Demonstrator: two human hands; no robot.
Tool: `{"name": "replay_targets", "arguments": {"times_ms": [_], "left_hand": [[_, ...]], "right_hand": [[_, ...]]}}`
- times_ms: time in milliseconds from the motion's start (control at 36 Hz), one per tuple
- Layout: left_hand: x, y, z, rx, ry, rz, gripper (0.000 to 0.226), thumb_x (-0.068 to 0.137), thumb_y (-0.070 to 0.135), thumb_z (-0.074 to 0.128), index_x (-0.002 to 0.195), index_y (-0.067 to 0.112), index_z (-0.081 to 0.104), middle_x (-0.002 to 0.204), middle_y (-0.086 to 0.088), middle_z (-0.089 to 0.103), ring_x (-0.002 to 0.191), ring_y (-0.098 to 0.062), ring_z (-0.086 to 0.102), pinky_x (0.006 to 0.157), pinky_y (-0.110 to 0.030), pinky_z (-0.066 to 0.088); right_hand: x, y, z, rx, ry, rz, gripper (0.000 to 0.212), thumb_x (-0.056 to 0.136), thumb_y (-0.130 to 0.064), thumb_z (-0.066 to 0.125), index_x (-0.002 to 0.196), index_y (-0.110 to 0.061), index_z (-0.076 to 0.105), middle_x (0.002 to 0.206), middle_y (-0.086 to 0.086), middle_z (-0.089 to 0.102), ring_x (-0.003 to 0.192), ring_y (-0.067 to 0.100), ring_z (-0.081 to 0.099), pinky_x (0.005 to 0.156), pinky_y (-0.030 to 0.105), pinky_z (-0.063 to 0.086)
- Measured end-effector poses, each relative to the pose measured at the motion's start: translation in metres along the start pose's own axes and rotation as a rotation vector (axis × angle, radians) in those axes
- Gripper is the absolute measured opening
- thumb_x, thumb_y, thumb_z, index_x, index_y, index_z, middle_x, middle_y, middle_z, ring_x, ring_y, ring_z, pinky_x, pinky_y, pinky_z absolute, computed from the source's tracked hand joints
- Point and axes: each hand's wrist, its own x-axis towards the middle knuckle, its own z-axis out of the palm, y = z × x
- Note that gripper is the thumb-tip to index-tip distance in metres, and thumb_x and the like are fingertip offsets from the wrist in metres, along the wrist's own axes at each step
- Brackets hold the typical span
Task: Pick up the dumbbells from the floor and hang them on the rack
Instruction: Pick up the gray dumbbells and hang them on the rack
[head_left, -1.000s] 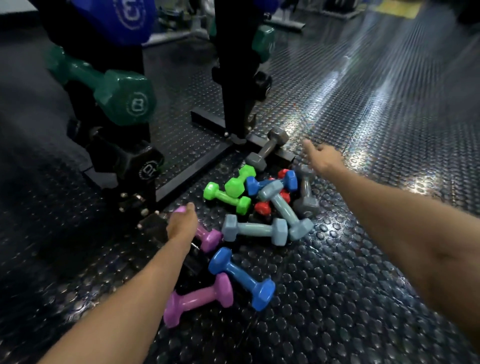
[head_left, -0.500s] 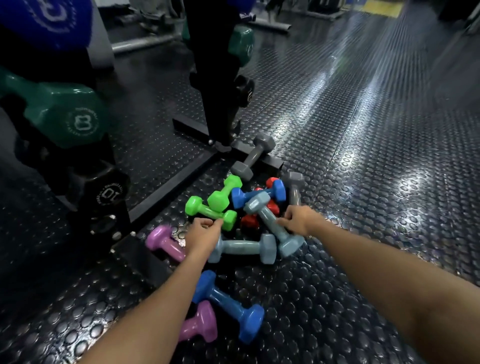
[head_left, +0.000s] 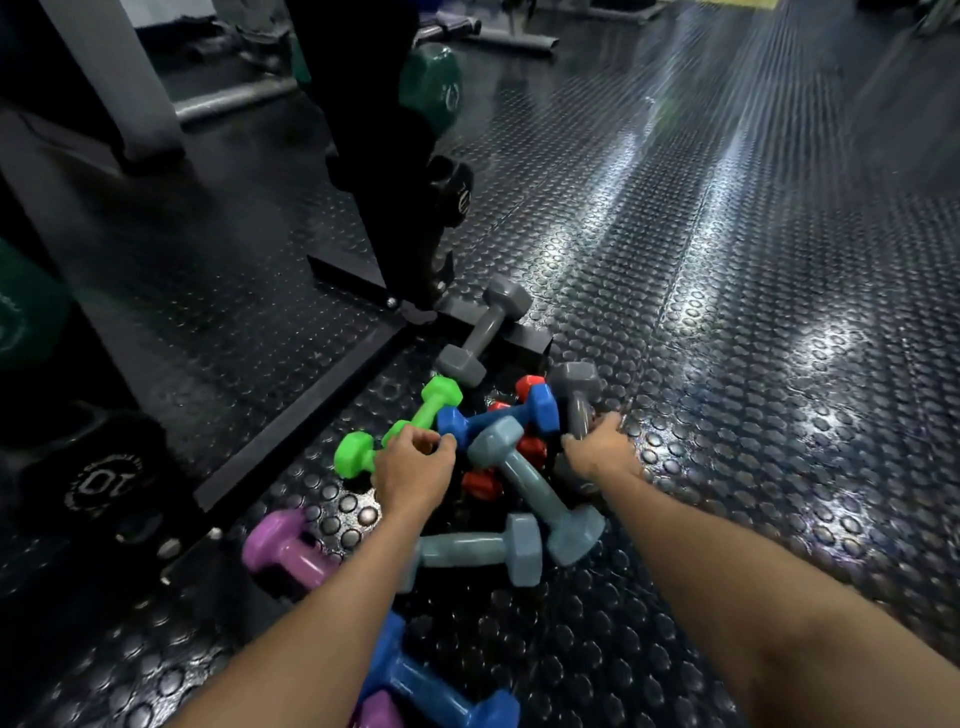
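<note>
A heap of small dumbbells lies on the studded black floor beside the rack (head_left: 374, 156). My left hand (head_left: 413, 470) curls over the handle of a bright green dumbbell (head_left: 353, 460). A second green dumbbell (head_left: 441, 392) lies just beyond it. My right hand (head_left: 597, 449) grips the handle of a dark grey dumbbell (head_left: 574, 382) at the heap's right edge. Between my hands lie a blue dumbbell (head_left: 498, 415), a grey-blue dumbbell (head_left: 530, 488) and red dumbbells (head_left: 480, 483). All of these dumbbells rest on the floor.
Another grey dumbbell (head_left: 485, 332) leans on the rack's foot bar (head_left: 291, 415). Nearer me lie a grey-blue dumbbell (head_left: 478, 551), a purple one (head_left: 280, 545) and a blue one (head_left: 436, 691). Heavy black (head_left: 104, 478) and green dumbbells hang on the rack. Open floor spreads right.
My left hand slid from the purple dumbbell up to the green one and curled round it. My right hand came back from the far side and closed on the dark grey dumbbell.
</note>
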Motion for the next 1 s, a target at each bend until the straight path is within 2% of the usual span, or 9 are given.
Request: {"name": "replay_targets", "arguments": {"times_ms": [83, 194, 278, 444, 583, 722, 833, 917, 1000], "left_hand": [[0.0, -0.005, 0.002, 0.015, 0.002, 0.001, 0.017, 0.081, 0.043, 0.067, 0.082, 0.026, 0.064, 0.099, 0.003, 0.067, 0.1, -0.023, 0.062, 0.094, -0.044, 0.05], [-0.006, -0.014, 0.005, 0.065, -0.004, 0.032, 0.015, 0.082, 0.041, 0.068, 0.08, 0.028, 0.062, 0.102, 0.003, 0.061, 0.103, -0.024, 0.059, 0.097, -0.044, 0.046], [-0.01, -0.02, 0.004, 0.09, -0.012, 0.027, 0.017, 0.082, 0.043, 0.068, 0.08, 0.028, 0.062, 0.102, 0.003, 0.062, 0.103, -0.024, 0.058, 0.095, -0.041, 0.047], [-0.008, -0.024, -0.004, 0.078, -0.031, -0.012, 0.022, 0.079, 0.05, 0.066, 0.075, 0.029, 0.06, 0.099, 0.005, 0.067, 0.1, -0.023, 0.062, 0.092, -0.043, 0.05], [-0.006, -0.03, -0.015, 0.112, -0.023, -0.028, 0.025, 0.079, 0.052, 0.066, 0.076, 0.028, 0.061, 0.097, 0.006, 0.069, 0.099, -0.022, 0.063, 0.092, -0.041, 0.05], [-0.014, -0.026, -0.02, 0.082, -0.021, -0.007, 0.024, 0.082, 0.052, 0.064, 0.076, 0.028, 0.062, 0.096, 0.005, 0.069, 0.1, -0.023, 0.063, 0.093, -0.043, 0.05], [-0.02, -0.011, -0.025, 0.032, -0.022, -0.013, 0.027, 0.084, 0.054, 0.062, 0.076, 0.028, 0.06, 0.096, 0.004, 0.07, 0.097, -0.024, 0.064, 0.095, -0.043, 0.05], [-0.024, 0.005, -0.032, -0.034, 0.0, -0.014, 0.031, 0.085, 0.055, 0.061, 0.08, 0.025, 0.061, 0.096, 0.002, 0.071, 0.094, -0.024, 0.066, 0.091, -0.037, 0.052], [-0.025, 0.021, -0.044, -0.16, 0.013, 0.006, 0.035, 0.086, 0.057, 0.062, 0.093, 0.022, 0.063, 0.094, 0.004, 0.069, 0.089, -0.019, 0.065, 0.079, -0.029, 0.047]], "right_hand": [[0.003, -0.003, -0.001, 0.055, -0.045, 0.055, 0.076, 0.081, -0.046, 0.07, 0.137, -0.012, 0.033, 0.121, 0.014, 0.062, 0.109, 0.034, 0.063, 0.095, 0.048, 0.051], [0.008, -0.011, -0.008, 0.017, -0.117, 0.041, 0.048, 0.081, -0.037, 0.068, 0.116, -0.005, 0.06, 0.105, 0.011, 0.067, 0.093, 0.029, 0.067, 0.082, 0.038, 0.058], [0.01, -0.016, -0.012, 0.034, -0.137, 0.041, 0.039, 0.082, -0.033, 0.07, 0.107, -0.004, 0.063, 0.089, 0.009, 0.062, 0.074, 0.024, 0.061, 0.063, 0.029, 0.05], [0.01, -0.01, -0.009, 0.099, -0.093, 0.107, 0.04, 0.083, -0.032, 0.07, 0.11, -0.004, 0.061, 0.087, 0.01, 0.059, 0.059, 0.019, 0.054, 0.044, 0.024, 0.039], [0.006, -0.01, -0.019, 0.184, -0.054, 0.144, 0.03, 0.077, -0.022, 0.069, 0.101, -0.005, 0.063, 0.093, 0.012, 0.063, 0.084, 0.029, 0.064, 0.073, 0.032, 0.055], [-0.003, -0.007, -0.03, 0.256, -0.013, 0.113, 0.024, 0.078, -0.017, 0.067, 0.096, -0.004, 0.059, 0.086, 0.011, 0.063, 0.075, 0.027, 0.065, 0.067, 0.032, 0.057], [-0.014, -0.011, -0.053, 0.236, -0.011, 0.01, 0.02, 0.084, -0.018, 0.067, 0.095, -0.004, 0.059, 0.078, 0.008, 0.062, 0.06, 0.019, 0.061, 0.046, 0.025, 0.048], [-0.02, -0.018, -0.072, 0.218, -0.052, -0.107, 0.017, 0.082, -0.016, 0.069, 0.097, -0.006, 0.067, 0.09, 0.01, 0.069, 0.077, 0.024, 0.07, 0.07, 0.039, 0.062], [-0.032, -0.027, -0.089, 0.141, -0.081, -0.269, 0.018, 0.079, -0.016, 0.075, 0.097, -0.014, 0.076, 0.097, 0.007, 0.073, 0.089, 0.023, 0.069, 0.082, 0.04, 0.06]]}}
